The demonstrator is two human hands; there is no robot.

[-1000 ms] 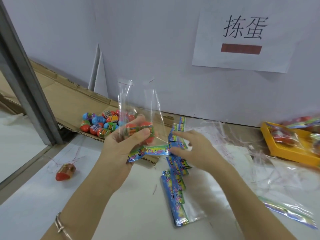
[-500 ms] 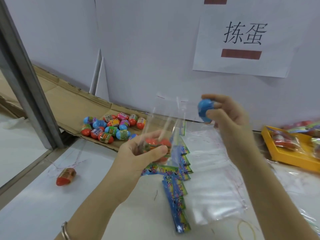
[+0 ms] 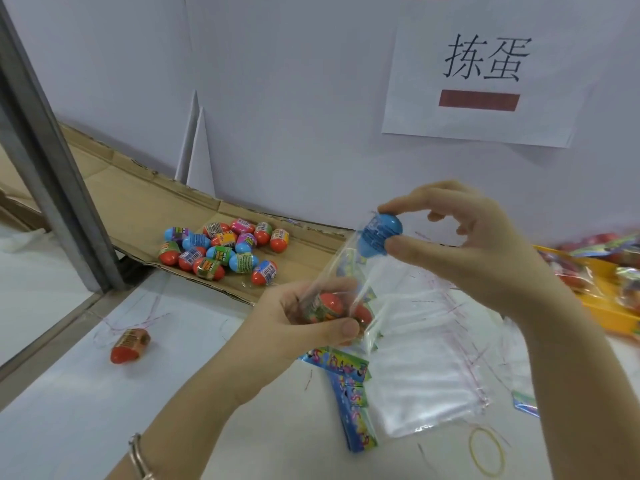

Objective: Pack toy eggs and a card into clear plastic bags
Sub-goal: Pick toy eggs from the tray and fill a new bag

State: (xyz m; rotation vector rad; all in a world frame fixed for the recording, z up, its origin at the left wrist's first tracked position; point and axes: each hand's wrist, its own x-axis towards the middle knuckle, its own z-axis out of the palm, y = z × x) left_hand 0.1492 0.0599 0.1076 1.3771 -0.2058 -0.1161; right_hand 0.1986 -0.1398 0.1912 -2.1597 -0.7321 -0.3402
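Hovering at the mouth of the clear plastic bag, the round blue toy egg is pinched between thumb and fingertips of the right grip. A second ago that grip was down at the stack of colourful printed cards toward the worktop's near edge. I judge another egg is about to go in. The left grip curls tightly round the bag's lower end, above the worktop's middle, with red toy eggs already inside. Whether a card is inside, I cannot tell.
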